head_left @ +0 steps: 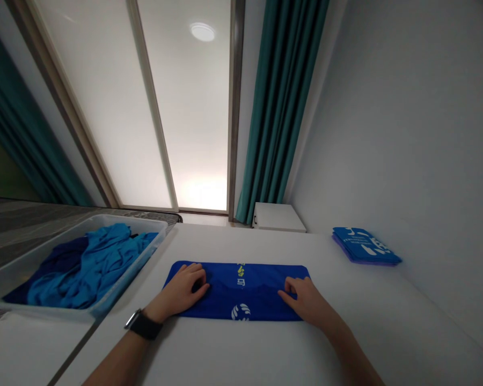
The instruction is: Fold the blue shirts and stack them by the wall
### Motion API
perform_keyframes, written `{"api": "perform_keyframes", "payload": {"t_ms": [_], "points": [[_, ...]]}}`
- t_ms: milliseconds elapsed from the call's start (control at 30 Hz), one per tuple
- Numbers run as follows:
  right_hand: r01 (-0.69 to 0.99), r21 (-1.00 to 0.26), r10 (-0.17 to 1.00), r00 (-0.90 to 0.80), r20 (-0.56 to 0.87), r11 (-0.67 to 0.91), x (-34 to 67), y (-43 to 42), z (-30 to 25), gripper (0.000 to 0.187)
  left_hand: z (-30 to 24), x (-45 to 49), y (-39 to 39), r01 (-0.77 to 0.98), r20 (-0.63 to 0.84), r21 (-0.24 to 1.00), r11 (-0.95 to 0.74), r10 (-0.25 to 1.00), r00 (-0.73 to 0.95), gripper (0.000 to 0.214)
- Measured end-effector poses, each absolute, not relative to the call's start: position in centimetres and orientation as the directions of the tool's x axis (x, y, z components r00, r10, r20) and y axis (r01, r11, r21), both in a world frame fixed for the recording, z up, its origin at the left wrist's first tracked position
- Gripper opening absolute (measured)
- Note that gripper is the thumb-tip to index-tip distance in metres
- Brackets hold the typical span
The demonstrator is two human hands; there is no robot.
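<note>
The blue cloth (261, 297) lay on the white table (225, 354), directly in front of the person, as a long band running left to right. Its place in the middle put both ends within easy reach, and the bare surface beneath let it spread flat. The left hand (185, 287) rested palm down on the left end, fingers bent and thumb out to the side with a gap between; the right hand (304, 300) was at the right end, fingers curled and thumb reaching inward. Whether either one pinched the fabric or merely pressed on it, I could not tell. Set at opposite ends, they probably steadied the band and held it straight, leaving its white and yellow print uncovered between them. A watch (143, 324) circled the left wrist, clear of the cloth.

To the left, a bin (132, 268) held loose, crumpled clothes (104, 262) in two blues; its walls seemed to contain the heap beside the table. On the far right, near the wall (406, 134), a neat stack (366, 246) sat well apart from the cloth, presumably so that the arms had room and its squared layers stayed undisturbed.
</note>
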State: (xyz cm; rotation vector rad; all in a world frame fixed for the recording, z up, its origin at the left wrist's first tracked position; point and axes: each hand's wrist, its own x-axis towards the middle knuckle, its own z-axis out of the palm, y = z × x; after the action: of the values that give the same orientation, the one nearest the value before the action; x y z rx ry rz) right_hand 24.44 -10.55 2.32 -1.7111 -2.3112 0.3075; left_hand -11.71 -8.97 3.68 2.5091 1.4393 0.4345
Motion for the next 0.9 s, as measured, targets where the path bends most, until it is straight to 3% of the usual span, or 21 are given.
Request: {"api": "perform_keyframes", "payload": {"t_ms": [333, 600, 900], "points": [[0.826, -0.504, 0.950, -0.311, -0.032, 0.254, 25.38, -9.79, 2.24, 0.023, 3.34, -12.37, -8.80, 0.773, 0.131, 0.384, -0.505, 0.859, 0.495, 0.014], [0.897, -0.343, 0.954, -0.301, -0.013, 0.279, 24.85, -9.86, 2.00, 0.017, 3.37, -12.34, -8.74, 0.781, 0.152, 0.361, -0.509, 0.859, 0.489, 0.014], [0.914, -0.280, 0.953, -0.302, 0.020, 0.295, 25.05, -9.96, 1.63, 0.015, 3.57, -12.27, -9.01, 0.800, 0.125, 0.310, -0.514, 0.856, 0.502, 0.013]]}}
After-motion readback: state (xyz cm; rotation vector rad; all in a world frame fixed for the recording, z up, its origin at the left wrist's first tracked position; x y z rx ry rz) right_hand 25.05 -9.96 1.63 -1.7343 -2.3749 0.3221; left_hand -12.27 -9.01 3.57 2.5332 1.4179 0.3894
